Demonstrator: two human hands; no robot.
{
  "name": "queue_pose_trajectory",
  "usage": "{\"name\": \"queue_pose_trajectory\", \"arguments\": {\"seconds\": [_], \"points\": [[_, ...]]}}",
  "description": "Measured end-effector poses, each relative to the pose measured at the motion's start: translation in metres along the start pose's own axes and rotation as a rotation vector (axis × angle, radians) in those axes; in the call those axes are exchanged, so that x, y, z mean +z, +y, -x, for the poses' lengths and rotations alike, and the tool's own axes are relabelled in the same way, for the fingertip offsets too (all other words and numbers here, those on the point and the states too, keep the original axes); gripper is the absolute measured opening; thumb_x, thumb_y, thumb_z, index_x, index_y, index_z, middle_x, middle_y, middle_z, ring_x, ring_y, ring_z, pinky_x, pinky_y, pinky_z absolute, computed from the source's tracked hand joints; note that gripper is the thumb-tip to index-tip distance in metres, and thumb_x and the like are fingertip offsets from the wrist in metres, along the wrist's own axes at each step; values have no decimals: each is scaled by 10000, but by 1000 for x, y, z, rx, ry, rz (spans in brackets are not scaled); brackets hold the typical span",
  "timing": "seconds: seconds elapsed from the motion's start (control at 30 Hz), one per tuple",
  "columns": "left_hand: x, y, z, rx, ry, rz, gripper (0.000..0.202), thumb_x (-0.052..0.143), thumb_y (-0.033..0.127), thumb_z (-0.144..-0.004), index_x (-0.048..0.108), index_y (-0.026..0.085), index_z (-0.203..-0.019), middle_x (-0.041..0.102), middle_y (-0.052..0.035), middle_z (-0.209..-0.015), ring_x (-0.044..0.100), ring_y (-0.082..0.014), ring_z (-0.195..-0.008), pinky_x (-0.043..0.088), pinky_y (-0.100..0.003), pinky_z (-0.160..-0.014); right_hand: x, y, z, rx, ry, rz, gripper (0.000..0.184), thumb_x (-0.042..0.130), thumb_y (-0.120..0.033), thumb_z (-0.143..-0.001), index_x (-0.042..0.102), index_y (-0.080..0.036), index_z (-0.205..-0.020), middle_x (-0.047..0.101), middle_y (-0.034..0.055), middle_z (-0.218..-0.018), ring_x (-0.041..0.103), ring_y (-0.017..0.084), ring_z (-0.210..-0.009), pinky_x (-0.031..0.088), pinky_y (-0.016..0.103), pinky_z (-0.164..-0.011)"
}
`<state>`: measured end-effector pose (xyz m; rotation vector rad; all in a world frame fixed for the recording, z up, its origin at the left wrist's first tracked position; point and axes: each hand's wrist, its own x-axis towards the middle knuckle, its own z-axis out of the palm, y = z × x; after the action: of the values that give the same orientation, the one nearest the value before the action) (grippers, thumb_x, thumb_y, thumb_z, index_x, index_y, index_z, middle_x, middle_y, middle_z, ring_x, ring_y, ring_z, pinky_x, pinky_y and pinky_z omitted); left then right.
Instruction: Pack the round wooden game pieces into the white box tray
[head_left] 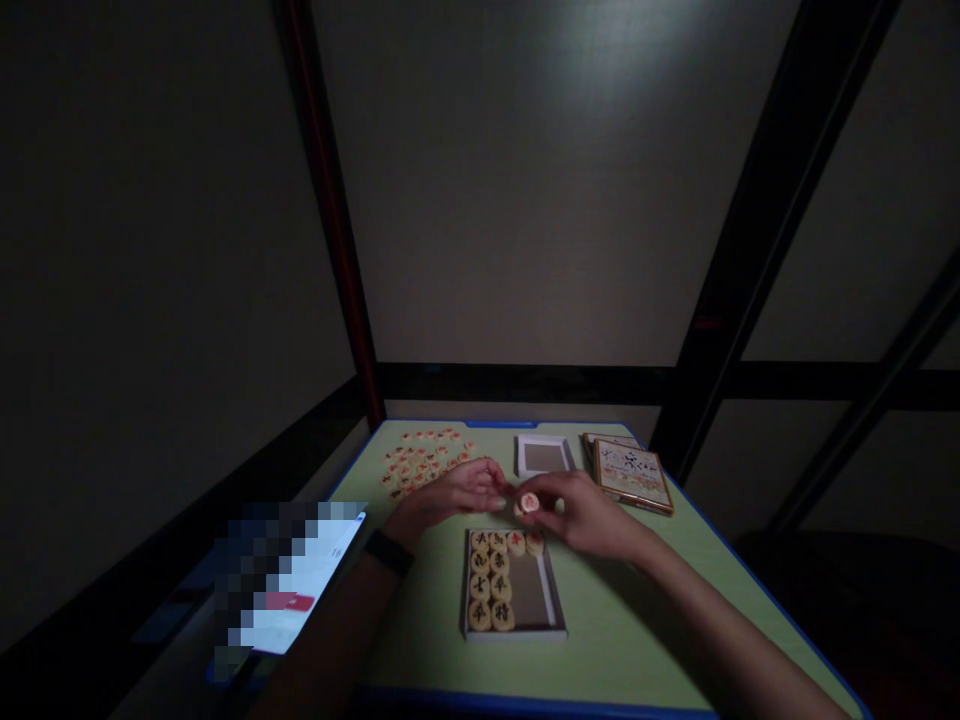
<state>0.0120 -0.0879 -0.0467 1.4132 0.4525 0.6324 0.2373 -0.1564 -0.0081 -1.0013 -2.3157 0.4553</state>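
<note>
My right hand (581, 508) pinches a round xiangqi piece (529, 503) with red marking; another pale piece seems to sit under it. Close beside it, my left hand (466, 487) is half turned up with fingers loosely stretched, and no piece shows in it. Below both hands lies an open box tray (534, 600). Pieces with black characters (480, 587) fill its two left columns, and red-marked pieces (515, 542) continue along its top row. The right part of the tray shows its bare bottom.
Many loose pieces (420, 465) are scattered at the table's back left. A second shallow box (541, 456) stands at the back, with printed flat boxes (634, 474) stacked to its right. A lit tablet or screen (307, 585) lies at the left edge of the green table (622, 640).
</note>
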Motion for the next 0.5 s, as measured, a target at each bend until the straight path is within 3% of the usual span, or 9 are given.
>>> {"name": "queue_pose_trajectory", "arguments": {"seconds": [0.1, 0.2, 0.37, 0.5], "points": [[-1, 2, -1, 35, 49, 43, 303, 699, 129, -608, 573, 159, -882, 660, -61, -994, 540, -117, -796, 345, -224, -625, -4, -11, 6, 0, -295, 93, 126, 647, -106, -778, 703, -186, -858, 663, -17, -707, 563, 117, -620, 359, 217, -585], [0, 2, -2, 61, 100, 73, 296, 603, 87, -528, 564, 157, -813, 663, -62, -950, 511, -116, -752, 330, -226, -593, 7, -19, 10, -3, -431, 210, 136, 639, -86, -728, 686, -183, -811, 644, -13, -706, 529, 116, -608, 294, 227, -544], [1, 0, -4, 84, 140, 47, 288, 558, 91, -492, 564, 164, -770, 637, -42, -847, 486, -120, -719, 313, -229, -571, 23, -23, 11, -4, -441, 367, 134, 621, -126, -747, 677, -175, -858, 663, 28, -746, 530, 139, -626, 243, 262, -539], [3, 1, -4, 83, 163, 5, 233, 576, 108, -517, 558, 164, -743, 625, -33, -810, 496, -124, -730, 314, -232, -580, 13, -26, 10, 11, -373, 374, 104, 624, -182, -779, 674, -192, -870, 665, 22, -734, 539, 149, -643, 234, 269, -549]]}}
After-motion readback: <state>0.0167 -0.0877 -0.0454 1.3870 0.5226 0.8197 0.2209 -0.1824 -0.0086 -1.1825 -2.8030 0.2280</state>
